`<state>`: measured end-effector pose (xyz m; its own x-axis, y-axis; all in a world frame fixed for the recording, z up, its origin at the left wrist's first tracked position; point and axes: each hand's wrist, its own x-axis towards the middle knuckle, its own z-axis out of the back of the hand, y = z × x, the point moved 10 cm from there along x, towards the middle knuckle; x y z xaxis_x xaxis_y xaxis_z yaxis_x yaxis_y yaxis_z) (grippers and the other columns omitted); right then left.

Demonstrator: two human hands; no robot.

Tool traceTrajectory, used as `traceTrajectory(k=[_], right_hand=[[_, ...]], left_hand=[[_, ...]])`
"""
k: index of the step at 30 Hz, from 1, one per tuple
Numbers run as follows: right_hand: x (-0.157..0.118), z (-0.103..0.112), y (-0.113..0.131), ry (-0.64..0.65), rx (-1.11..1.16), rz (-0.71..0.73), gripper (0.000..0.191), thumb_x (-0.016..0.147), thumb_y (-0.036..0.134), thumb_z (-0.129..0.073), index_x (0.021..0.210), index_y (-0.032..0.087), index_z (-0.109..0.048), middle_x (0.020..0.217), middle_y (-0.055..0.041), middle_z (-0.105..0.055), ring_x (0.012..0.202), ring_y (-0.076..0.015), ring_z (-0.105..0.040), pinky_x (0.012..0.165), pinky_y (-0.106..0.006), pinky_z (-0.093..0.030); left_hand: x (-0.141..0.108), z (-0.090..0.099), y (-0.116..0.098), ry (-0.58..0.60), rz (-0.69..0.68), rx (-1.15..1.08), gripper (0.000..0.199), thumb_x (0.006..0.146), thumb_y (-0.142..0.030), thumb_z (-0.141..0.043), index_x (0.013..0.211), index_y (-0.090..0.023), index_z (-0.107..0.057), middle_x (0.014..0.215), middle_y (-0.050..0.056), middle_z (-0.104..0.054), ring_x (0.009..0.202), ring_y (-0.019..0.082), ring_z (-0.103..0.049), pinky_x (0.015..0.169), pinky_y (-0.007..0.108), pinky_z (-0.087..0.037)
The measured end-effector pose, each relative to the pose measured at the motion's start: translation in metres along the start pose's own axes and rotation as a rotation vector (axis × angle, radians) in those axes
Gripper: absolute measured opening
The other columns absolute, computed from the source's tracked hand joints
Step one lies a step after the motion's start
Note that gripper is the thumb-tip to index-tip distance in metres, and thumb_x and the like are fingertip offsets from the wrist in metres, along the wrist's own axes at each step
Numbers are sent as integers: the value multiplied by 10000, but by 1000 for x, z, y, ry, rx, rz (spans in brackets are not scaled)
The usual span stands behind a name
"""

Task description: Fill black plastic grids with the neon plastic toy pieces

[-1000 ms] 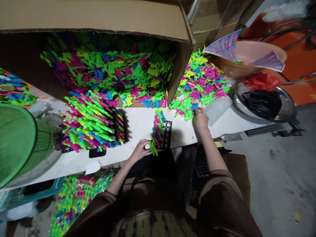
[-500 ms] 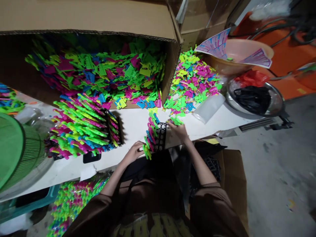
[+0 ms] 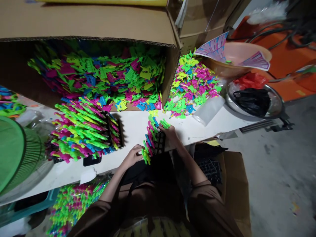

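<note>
Though crowded, white table (image 3: 133, 125) above grey floor (image 3: 271, 168).

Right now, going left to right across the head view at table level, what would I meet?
Green basket → large stack of coloured pieces → left hand → black rack → right hand → frosted plastic → steel bowl.

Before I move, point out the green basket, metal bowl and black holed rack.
Green basket (image 3: 34, 146): head view, on its ribbed side wall.
Metal bowl (image 3: 275, 102): head view, on its inner wall.
Black holed rack (image 3: 159, 144): head view, on its perforated face.
</note>
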<state>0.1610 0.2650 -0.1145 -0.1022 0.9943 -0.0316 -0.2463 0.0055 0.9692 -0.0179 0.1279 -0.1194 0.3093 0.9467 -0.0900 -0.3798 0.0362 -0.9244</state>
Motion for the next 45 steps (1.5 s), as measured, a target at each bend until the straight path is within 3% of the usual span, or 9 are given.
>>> traceTrajectory(k=[7, 11, 17, 20, 24, 30, 36, 41, 45], right_hand=[[-4, 21, 0, -221, -19, -15, 281, 708, 500, -646, 707, 223, -603, 559, 40, -586, 528, -131, -532, 511, -248, -420], [-8, 38, 10, -375, -75, 77, 299, 732, 475, -645, 620, 215, -550, 607, 31, -544, 536, -114, -474, 550, -259, -443], [-2, 19, 18, -167, -66, 230, 258, 847, 439, -572, 721, 227, -649, 802, -36, -645, 810, -173, -621, 765, -315, -515], [-1, 11, 11, -103, -92, 239, 299, 829, 472, -597, 648, 238, -639, 711, -21, -656, 797, -194, -636, 769, -331, -527], [0, 10, -4, -151, -150, 163, 350, 786, 509, -633, 573, 233, -609, 642, -11, -654, 685, -199, -634, 681, -328, -527], [-4, 8, 13, -125, -16, 243, 292, 843, 518, -570, 944, 259, -655, 952, -24, -686, 819, -162, -650, 741, -289, -539], [-3, 9, 26, -88, -201, 314, 249, 853, 518, -574, 800, 291, -661, 896, -29, -687, 834, -195, -632, 799, -328, -516], [4, 7, 8, -135, -273, 152, 310, 807, 524, -623, 682, 240, -599, 632, 3, -580, 656, -167, -557, 680, -280, -477], [1, 8, 6, -212, -166, 117, 296, 850, 465, -551, 673, 232, -599, 688, 9, -575, 704, -160, -555, 723, -279, -477]], left_hand=[[1, -1, 2, -17, 12, -15, 179, 809, -291, -648, 678, -169, -642, 782, 45, -583, 818, 177, -542, 771, 282, -462], [1, 0, 5, -22, 20, -19, 162, 790, -280, -664, 673, -172, -637, 775, 41, -580, 816, 178, -541, 756, 278, -465], [-1, 0, 7, -19, 22, -23, 121, 772, -251, -663, 684, -170, -649, 757, 40, -576, 811, 184, -541, 732, 275, -464], [-2, 1, 7, -21, 25, -23, 102, 769, -254, -660, 712, -171, -664, 776, 43, -584, 805, 184, -542, 730, 275, -462], [-2, 2, 8, -23, 39, -19, 118, 770, -283, -663, 720, -176, -671, 780, 42, -587, 801, 185, -543, 727, 273, -460], [-3, 5, 7, -26, 36, 4, 172, 772, -326, -660, 683, -179, -655, 740, 38, -582, 791, 191, -548, 733, 276, -461], [-4, 5, 10, -24, 86, 1, 216, 751, -385, -680, 674, -184, -657, 745, 37, -592, 790, 196, -547, 736, 281, -457], [-6, 6, 13, -30, 104, -7, 193, 751, -375, -676, 699, -189, -679, 797, 48, -607, 811, 201, -553, 762, 297, -462], [-7, 6, 16, -26, 110, -6, 183, 744, -361, -680, 691, -186, -673, 787, 44, -594, 805, 200, -551, 754, 294, -460]])
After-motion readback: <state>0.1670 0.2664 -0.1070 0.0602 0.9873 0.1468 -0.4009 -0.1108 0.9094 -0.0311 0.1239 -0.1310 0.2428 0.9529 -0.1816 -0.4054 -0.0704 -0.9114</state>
